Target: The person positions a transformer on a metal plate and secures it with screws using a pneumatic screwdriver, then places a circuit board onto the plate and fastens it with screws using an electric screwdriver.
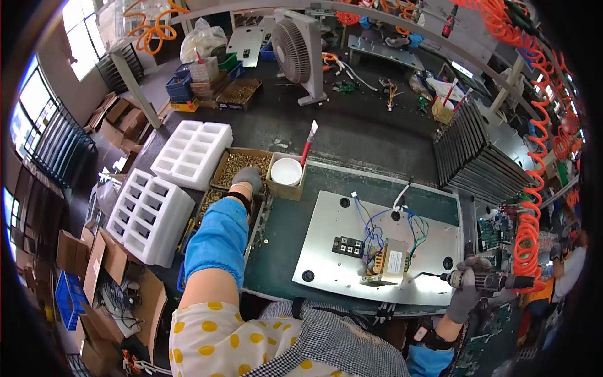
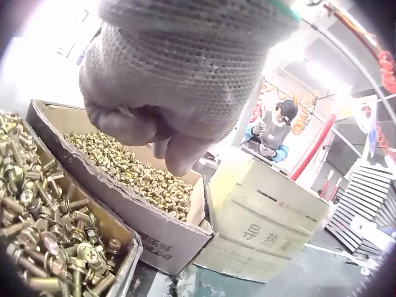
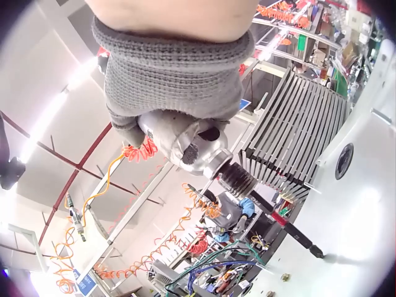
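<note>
My gloved left hand [image 1: 250, 178] is at the cardboard box of brass-coloured screws [image 1: 233, 164]. In the left wrist view its fingers [image 2: 127, 127] curl down over the screws; I cannot tell whether any are held. My gloved right hand [image 1: 463, 290] grips an air screwdriver [image 1: 490, 281] lying sideways, its bit pointing left. In the right wrist view the bit [image 3: 297, 235] reaches close to the metal plate [image 3: 365, 204]. On that plate, in the head view, sit a transformer [image 1: 393, 262] with blue and green wires and a black terminal block [image 1: 347, 246].
A second box of screws [image 2: 49, 229] lies nearer me. Right of the screws stands a carton [image 1: 286, 188] with a white cup [image 1: 286, 171] and red-handled brush [image 1: 306, 151]. White foam trays [image 1: 151, 217] lie left. Stacked metal panels [image 1: 477, 151] and an orange coiled hose [image 1: 527, 245] are right.
</note>
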`<state>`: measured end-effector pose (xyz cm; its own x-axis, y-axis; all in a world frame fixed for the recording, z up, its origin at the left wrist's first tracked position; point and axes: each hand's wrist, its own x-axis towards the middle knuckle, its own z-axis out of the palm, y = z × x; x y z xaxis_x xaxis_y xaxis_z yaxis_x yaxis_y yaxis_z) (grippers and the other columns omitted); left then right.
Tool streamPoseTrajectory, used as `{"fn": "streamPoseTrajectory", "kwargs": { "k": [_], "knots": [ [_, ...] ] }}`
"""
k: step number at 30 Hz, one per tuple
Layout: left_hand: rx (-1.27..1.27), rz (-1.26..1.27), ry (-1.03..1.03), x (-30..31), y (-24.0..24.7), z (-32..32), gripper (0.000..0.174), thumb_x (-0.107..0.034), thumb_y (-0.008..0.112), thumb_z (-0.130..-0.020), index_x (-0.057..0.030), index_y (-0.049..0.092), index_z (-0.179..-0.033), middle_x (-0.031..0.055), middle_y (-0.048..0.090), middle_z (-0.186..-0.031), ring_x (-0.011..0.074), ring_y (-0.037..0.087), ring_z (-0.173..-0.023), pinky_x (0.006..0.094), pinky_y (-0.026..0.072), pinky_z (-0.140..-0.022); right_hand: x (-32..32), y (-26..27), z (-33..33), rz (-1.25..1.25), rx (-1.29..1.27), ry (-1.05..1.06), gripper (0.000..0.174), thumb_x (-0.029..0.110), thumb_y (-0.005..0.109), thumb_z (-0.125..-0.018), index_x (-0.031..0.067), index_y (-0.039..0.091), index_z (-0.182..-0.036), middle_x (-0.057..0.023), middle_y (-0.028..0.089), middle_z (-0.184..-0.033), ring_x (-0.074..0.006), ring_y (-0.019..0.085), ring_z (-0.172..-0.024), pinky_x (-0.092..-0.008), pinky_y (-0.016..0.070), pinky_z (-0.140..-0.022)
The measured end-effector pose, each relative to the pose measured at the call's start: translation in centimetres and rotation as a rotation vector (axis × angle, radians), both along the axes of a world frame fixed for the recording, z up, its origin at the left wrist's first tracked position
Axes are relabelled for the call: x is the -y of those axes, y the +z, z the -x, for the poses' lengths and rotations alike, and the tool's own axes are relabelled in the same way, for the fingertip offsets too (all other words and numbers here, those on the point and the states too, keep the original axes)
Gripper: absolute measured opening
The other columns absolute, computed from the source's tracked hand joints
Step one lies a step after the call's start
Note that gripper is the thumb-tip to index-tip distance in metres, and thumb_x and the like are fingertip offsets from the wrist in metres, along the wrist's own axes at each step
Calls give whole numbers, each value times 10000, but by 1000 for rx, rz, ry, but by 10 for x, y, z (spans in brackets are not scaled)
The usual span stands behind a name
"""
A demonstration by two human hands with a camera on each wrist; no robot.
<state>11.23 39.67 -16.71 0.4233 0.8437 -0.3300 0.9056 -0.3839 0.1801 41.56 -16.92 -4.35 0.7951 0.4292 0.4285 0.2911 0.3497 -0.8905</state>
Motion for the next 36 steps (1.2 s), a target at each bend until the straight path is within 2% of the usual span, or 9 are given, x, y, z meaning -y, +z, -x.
{"fn": "streamPoseTrajectory", "kwargs": {
  "k": [6, 8, 16, 21, 24, 27, 30, 32, 36],
  "knots": [
    [-64, -77, -8, -19, -21, -20, 308, -234, 531, -890, -71, 722, -1069, 186, 661, -1163, 345, 639, -1092, 430, 521, -885, -1, 11, 13, -19, -166, -82, 426, -4, 616, -822, 70, 497, -1224, -68, 610, -1083, -169, 584, -884, -272, 495, -656],
    [-136, -39, -139, -20, -10, -22, 312, -257, 565, -872, -66, 724, -1061, 181, 672, -1141, 353, 641, -1085, 435, 526, -873, -8, 19, 18, -16, -131, -67, 416, -22, 574, -849, 84, 495, -1244, -68, 603, -1084, -155, 566, -836, -235, 445, -547],
    [-197, -38, -253, -13, -7, -15, 381, -315, 591, -830, -72, 713, -1097, 186, 648, -1191, 336, 625, -1121, 423, 505, -933, -9, 10, 18, -40, -142, -122, 434, -67, 583, -832, 78, 491, -1230, -88, 603, -1086, -162, 575, -847, -250, 457, -568],
    [-92, -15, -89, -4, -7, -9, 352, -261, 569, -859, -81, 694, -1134, 188, 636, -1216, 341, 600, -1158, 426, 485, -956, -8, 19, 24, -99, -159, -24, 407, -68, 604, -833, 85, 497, -1194, -95, 607, -1051, -163, 571, -793, -289, 448, -521],
    [79, -98, 21, 15, 5, 6, 373, -260, 563, -883, -30, 648, -1164, 185, 684, -1114, 339, 651, -1049, 424, 500, -911, 2, 19, 12, -66, -165, 46, 435, -39, 620, -822, 98, 507, -1219, -74, 615, -1070, -190, 608, -892, -291, 506, -624],
    [747, 78, 289, 23, -3, 24, 297, -236, 566, -903, -21, 660, -1083, 139, 693, -977, 266, 661, -865, 385, 531, -800, -1, 29, 15, -20, -228, 46, 434, -30, 621, -818, 99, 502, -1215, -79, 612, -1063, -192, 613, -902, -308, 522, -672],
    [1482, 770, 439, 44, -5, 51, 225, -211, 570, -920, -50, 654, -1054, 75, 646, -863, 196, 600, -737, 317, 524, -692, 2, 20, 2, -66, -227, 154, 427, -6, 628, -820, 98, 504, -1215, -72, 607, -1053, -191, 611, -910, -331, 521, -762],
    [1719, 1161, 562, 92, 24, 51, 200, -185, 548, -946, -71, 628, -1089, 50, 611, -813, 167, 578, -716, 264, 507, -642, 4, 13, -7, -55, -173, 180, 432, 3, 629, -823, 99, 503, -1225, -64, 607, -1060, -181, 603, -912, -320, 515, -774],
    [1839, 1450, 704, 162, 71, 34, 225, -157, 535, -965, -41, 585, -1150, 35, 594, -846, 132, 551, -731, 229, 489, -629, 5, 10, -9, -148, -218, 322, 429, -5, 631, -844, 125, 490, -1229, -50, 612, -1097, -158, 579, -883, -289, 478, -670]
  ]
}}
